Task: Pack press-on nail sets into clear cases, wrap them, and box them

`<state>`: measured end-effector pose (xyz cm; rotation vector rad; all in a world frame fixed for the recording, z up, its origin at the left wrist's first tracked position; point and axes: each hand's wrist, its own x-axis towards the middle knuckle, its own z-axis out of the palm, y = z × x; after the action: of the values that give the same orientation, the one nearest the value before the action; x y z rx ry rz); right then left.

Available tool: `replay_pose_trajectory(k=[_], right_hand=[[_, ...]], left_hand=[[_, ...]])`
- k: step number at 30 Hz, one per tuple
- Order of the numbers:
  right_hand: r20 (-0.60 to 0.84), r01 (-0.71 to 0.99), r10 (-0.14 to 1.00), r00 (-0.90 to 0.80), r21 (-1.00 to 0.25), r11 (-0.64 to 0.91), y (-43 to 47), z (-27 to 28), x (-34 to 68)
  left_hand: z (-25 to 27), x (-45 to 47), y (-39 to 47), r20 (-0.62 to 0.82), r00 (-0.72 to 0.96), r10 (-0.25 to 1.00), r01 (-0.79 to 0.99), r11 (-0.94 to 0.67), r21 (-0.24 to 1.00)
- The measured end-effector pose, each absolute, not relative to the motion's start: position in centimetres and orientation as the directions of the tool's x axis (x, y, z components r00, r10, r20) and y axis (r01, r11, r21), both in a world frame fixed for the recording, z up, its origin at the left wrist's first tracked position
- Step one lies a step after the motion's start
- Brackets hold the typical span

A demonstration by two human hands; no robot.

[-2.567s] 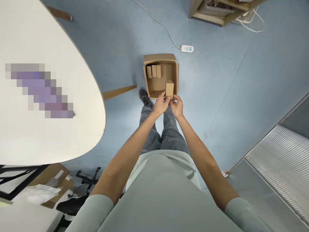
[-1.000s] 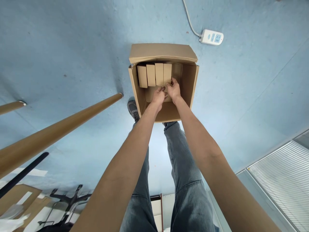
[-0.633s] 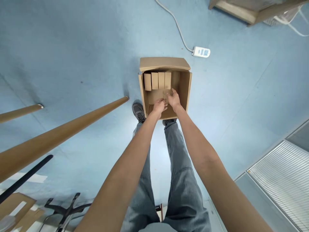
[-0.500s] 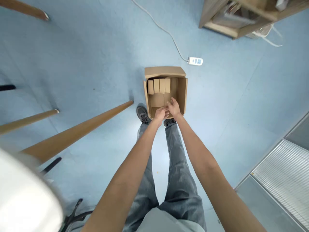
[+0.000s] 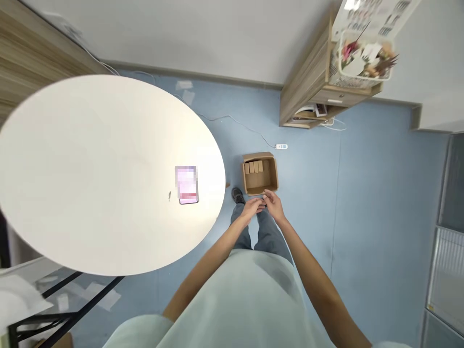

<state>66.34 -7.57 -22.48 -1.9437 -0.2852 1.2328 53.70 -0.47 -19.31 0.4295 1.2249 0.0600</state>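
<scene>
My left hand (image 5: 253, 208) and my right hand (image 5: 273, 204) hang close together in front of my body, above my feet. Fingers of the left hand reach toward the right one and are slightly apart. Those of the right hand are loosely bent, and I see nothing held in either. Just beyond them on the floor stands an open cardboard box (image 5: 277, 179), its far flap up. Several small brown cartons (image 5: 256, 166) stand in a row along the box's far left side.
A white oval table (image 5: 108, 193) fills the left, with a phone (image 5: 187, 186) lying near its right end. Past the box lies a power strip (image 5: 281, 146) with a white cable. A wooden cabinet (image 5: 308, 87) carries a white basket (image 5: 366, 63) at the upper right.
My body has straightened and the view has risen, bringing the tabletop and wall into sight. Both hands have come up out of the box toward me. The cartons still stand inside it.
</scene>
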Motion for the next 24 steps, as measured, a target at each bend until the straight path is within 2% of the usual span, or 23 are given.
replay_pose_trajectory(k=[4, 10, 16, 20, 24], right_hand=[[-0.582, -0.216, 0.666, 0.466, -0.805, -0.553, -8.6, -13.9, 65.0], [-0.54, -0.249, 0.76, 0.362, -0.841, -0.48, -10.8, -4.6, 63.2], [-0.452, -0.214, 0.855, 0.255, -0.888, -0.406, -14.1, -0.8, 60.2], [-0.426, -0.184, 0.892, 0.155, -0.899, -0.397, -16.7, 0.1, 57.9], [-0.403, -0.158, 0.914, 0.053, -0.907, -0.391, -18.7, 1.7, 55.4]], left_hand=[[-12.5, 51.0, -0.8, -0.811, 0.462, 0.36, 0.147, 0.87, 0.47], [-4.4, 46.5, -2.5, -0.719, 0.495, 0.487, 0.124, 0.78, 0.613], [1.1, 42.0, -6.7, -0.669, 0.322, 0.67, 0.024, 0.701, 0.713], [3.9, 39.8, -11.0, -0.575, 0.214, 0.789, -0.079, 0.601, 0.795], [5.8, 37.8, -15.0, -0.512, 0.104, 0.853, -0.19, 0.522, 0.831]])
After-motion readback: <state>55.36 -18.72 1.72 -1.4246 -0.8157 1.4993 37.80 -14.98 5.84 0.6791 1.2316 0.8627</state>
